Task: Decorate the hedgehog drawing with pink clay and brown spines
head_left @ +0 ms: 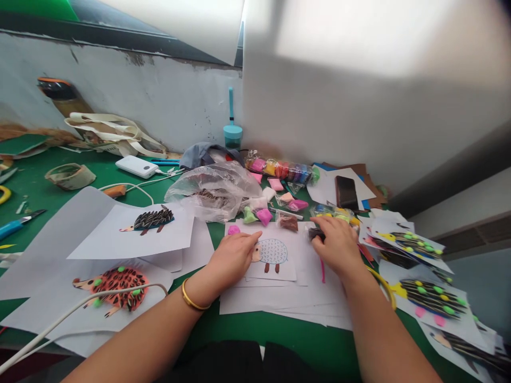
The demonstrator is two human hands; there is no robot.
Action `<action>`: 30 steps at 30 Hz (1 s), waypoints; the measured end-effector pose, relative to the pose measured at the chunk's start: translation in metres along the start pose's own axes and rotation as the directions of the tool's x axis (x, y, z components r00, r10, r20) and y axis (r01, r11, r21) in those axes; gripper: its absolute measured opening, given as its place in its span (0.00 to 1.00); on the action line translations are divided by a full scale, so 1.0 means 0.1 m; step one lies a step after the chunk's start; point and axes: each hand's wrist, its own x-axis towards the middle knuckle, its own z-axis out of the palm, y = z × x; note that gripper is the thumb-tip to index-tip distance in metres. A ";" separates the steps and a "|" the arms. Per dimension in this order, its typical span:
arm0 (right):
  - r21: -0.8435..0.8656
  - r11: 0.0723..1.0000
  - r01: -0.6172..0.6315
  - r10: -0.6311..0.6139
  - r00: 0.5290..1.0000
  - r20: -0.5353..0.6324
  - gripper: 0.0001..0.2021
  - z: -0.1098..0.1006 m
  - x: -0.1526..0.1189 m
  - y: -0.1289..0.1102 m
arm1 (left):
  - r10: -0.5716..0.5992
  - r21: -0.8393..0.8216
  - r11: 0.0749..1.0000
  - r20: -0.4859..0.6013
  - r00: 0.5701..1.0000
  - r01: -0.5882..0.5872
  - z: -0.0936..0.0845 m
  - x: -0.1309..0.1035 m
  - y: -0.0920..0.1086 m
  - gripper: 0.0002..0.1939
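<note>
A sheet with a hedgehog drawing (273,250) lies on a stack of white paper (275,299) in front of me. The hedgehog has a blue-scaled body, a tan face and brown legs. My left hand (235,259) rests on the sheet's left side, fingers stretched out by the face, holding nothing. A pink lump of clay (233,230) sits just beyond it. At the right, my right hand (337,242) has its thumb and fingers around a small packet of black clay (315,234). A packet of brown clay (287,221) lies to its left.
Clay packets, including a pink one (264,216), and a clear plastic bag (211,191) of seeds lie behind the paper. Seed hedgehog pictures lie left (154,219) and right (433,298). A white cable (91,298) crosses the left side. A utility knife (18,226) has its blade exposed.
</note>
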 end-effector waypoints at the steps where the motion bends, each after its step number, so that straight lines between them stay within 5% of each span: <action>1: -0.035 0.999 -0.017 0.018 1.000 0.025 0.24 0.02 0.00 0.06 | 0.002 -0.004 1.000 -0.008 1.000 -0.002 0.01 0.00 0.00 0.24; 5: -0.097 0.995 -0.039 0.049 0.994 0.101 0.18 0.11 0.00 0.17 | -0.009 -0.024 1.000 -0.018 1.000 0.008 0.04 0.01 -0.01 0.23; 11: -0.115 0.990 -0.081 0.083 0.996 0.011 0.22 0.14 0.01 0.13 | -0.042 -0.080 0.996 -0.033 0.999 0.040 0.02 0.03 -0.02 0.21; 19: 0.009 0.990 0.141 -0.141 0.990 -0.018 0.19 0.27 0.14 -0.28 | -0.111 -0.131 0.987 -0.167 0.980 0.090 -0.01 0.08 -0.01 0.19; 23: 0.028 0.990 0.139 -0.138 0.990 -0.008 0.16 0.33 0.26 -0.42 | -0.116 -0.158 0.984 -0.234 0.965 0.080 -0.03 0.08 0.02 0.15; 27: 0.158 0.982 0.103 -0.097 0.994 -0.046 0.05 0.22 0.30 -0.51 | -0.119 -0.255 0.966 -0.252 0.960 0.053 -0.05 0.08 0.08 0.13; 30: 0.362 0.901 0.238 -0.193 0.968 -0.158 0.05 0.10 0.21 -0.66 | -0.176 -0.410 0.910 -0.244 0.954 0.063 -0.03 0.09 0.14 0.16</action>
